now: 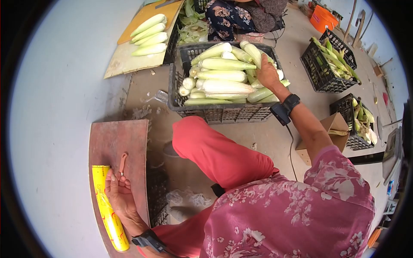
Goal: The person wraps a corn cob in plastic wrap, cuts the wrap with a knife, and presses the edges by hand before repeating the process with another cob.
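Note:
My right hand (267,74) reaches into a black plastic crate (215,115) heaped with husked, pale green ears of corn (223,76). Its fingers close around one ear of corn (251,52) at the crate's right side; the fingertips are partly hidden. Low on the left, my left hand (120,195) rests palm up with fingers loosely bent and apart, beside a yellow printed roll (109,217). Just past its fingertips, a small knife-like tool with a brown handle (123,162) lies on a reddish board (135,133); its blade is mostly hidden.
Several ears lie on a board (118,64) at upper left. Black crates of corn and husks (325,73) (350,129) stand right, near a cardboard box (337,129) and orange bucket (322,19). A person in floral trousers (228,19) sits beyond the crate.

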A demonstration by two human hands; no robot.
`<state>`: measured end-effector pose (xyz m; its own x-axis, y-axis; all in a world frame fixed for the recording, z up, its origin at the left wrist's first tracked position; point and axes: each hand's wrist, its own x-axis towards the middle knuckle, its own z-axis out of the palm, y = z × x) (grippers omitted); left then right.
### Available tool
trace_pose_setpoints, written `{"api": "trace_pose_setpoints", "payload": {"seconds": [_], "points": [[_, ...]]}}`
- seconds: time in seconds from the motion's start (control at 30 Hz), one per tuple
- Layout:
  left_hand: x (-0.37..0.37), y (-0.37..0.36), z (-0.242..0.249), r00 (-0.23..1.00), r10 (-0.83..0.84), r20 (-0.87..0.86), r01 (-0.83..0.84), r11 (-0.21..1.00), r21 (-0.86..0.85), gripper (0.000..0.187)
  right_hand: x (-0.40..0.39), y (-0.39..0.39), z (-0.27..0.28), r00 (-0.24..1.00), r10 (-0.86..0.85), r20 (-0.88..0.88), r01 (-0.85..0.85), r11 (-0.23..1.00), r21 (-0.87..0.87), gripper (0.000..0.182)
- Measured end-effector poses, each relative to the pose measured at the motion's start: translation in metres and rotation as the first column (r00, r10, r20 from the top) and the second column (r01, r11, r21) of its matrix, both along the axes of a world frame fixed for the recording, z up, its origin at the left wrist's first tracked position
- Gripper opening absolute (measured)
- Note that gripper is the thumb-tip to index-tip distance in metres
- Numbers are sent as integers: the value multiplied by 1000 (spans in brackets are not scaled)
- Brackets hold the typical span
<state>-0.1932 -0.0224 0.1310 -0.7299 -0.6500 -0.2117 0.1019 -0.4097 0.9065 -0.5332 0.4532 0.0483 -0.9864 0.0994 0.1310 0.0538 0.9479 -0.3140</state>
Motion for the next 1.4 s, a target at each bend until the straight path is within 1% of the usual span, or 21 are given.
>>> {"api": "trace_pose_setpoints", "payload": {"seconds": [0.17,0.27,0.37,0.47,0.57,0.67,0.73,0.77,0.87,0.97,1.07,1.17,1.27,1.37,1.4], "points": [[3,0,1,1000,6,-11,-6,1000,10,31,12,-10,20,996,-17,89,7,994,113,82],[6,-3,0,1000,25,-6,-25,1000,13,30,20,-8,20,994,-19,104,-2,982,191,82],[10,-4,0,999,45,11,-45,999,9,30,21,-6,15,995,-23,99,0,974,228,83],[15,-6,-3,998,67,19,-67,998,12,30,24,-8,12,997,-29,72,13,975,224,82],[21,-10,-6,996,91,22,-92,995,26,28,34,-5,6,997,0,-82,9,993,118,68],[27,-15,-10,994,102,27,-103,994,22,28,20,23,-18,969,49,-243,-40,998,39,46],[32,-16,-11,992,120,34,-121,993,14,28,18,37,-15,955,24,-297,-44,997,-62,36],[35,-19,-13,991,125,37,-126,992,19,28,17,43,-14,946,9,-324,-48,993,-112,33],[41,-26,-19,989,140,47,-142,989,33,28,7,59,-20,923,-37,-383,-11,992,-122,34],[45,-29,-21,987,153,48,-154,987,35,28,17,44,-4,952,-32,-306,-44,970,-239,30],[47,-30,-21,988,150,41,-151,988,27,27,25,34,-5,968,62,-241,-109,977,-183,32],[47,-29,-19,987,156,37,-157,987,21,27,26,34,-15,973,65,-219,-100,983,-152,34],[47,-27,-17,987,158,40,-159,987,33,28,40,30,-19,979,80,-188,-101,989,-106,32],[49,-31,-19,988,147,37,-149,987,58,28,57,20,-15,972,106,-209,-82,989,120,26],[49,-33,-21,989,147,30,-148,987,63,28,60,23,-21,979,97,-182,-74,989,128,23]]}}
